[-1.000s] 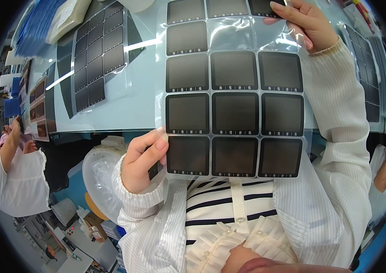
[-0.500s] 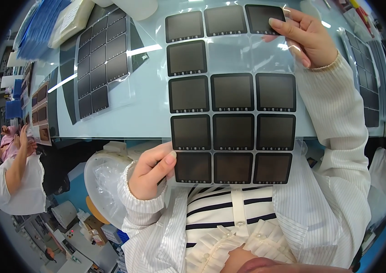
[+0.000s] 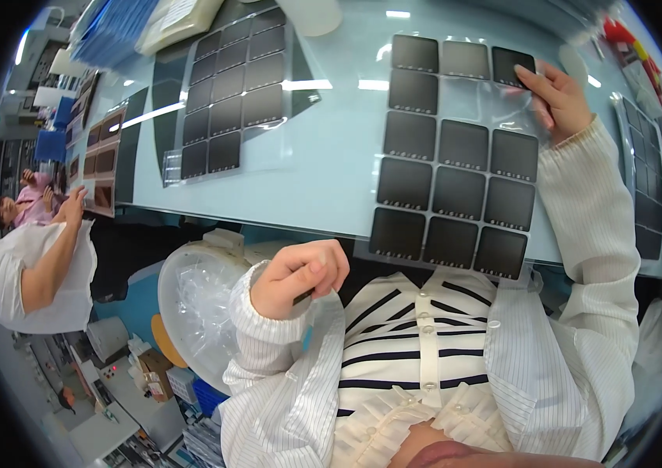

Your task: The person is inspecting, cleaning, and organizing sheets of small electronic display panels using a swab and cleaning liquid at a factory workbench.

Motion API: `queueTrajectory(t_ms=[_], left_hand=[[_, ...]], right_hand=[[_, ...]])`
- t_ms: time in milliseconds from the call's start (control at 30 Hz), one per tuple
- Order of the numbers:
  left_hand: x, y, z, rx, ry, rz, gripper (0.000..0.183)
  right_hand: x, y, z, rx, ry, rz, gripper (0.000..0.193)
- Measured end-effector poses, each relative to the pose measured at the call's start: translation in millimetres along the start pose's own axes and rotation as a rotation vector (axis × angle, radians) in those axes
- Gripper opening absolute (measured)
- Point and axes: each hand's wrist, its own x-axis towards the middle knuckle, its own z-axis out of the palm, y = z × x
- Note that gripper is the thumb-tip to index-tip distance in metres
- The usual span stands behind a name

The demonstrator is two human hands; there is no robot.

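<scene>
My right hand [image 3: 555, 97] pinches the upper right corner of a clear plastic sheet [image 3: 495, 107], with the thumb over a dark square panel. Rows of dark, rounded square panels [image 3: 463, 144] fill the sheet; its second row has a panel only at the left. The sheet's lower edge hangs past the table's front edge. Away from it on the left, my left hand [image 3: 299, 274] is closed, fingers curled in front of my body. A small dark bit shows under these fingers, too little to name.
A similar panel sheet [image 3: 225, 101] lies on the glass-topped table [image 3: 323, 183]. Blue sheets [image 3: 116, 35] are stacked at the far left, more panel sheets [image 3: 647, 175] at the right. Below the table edge stands a white bin [image 3: 190, 304] holding clear plastic. Two people are at the left, another at the right.
My left hand has let go of the sheet's lower left edge and curled up. The sheet, now in my right hand alone, has shifted right in the view and tilted.
</scene>
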Motion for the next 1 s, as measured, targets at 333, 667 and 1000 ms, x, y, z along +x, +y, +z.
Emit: queueTrajectory(t_ms=[333, 667, 1000], left_hand=[[-69, -55, -119, -1.147, 0.445, 0.471, 0.046], [-19, -72, -190, -1.213, 1.295, 0.485, 0.064], [3, -108, -253, -0.799, 1.253, 0.687, 0.068]], right_hand=[[15, 10, -5, -0.092, -0.078, -0.018, 0.024], [21, 28, -23, -0.067, -0.048, -0.016, 0.025], [24, 30, -25, -0.074, -0.030, -0.036, 0.024]])
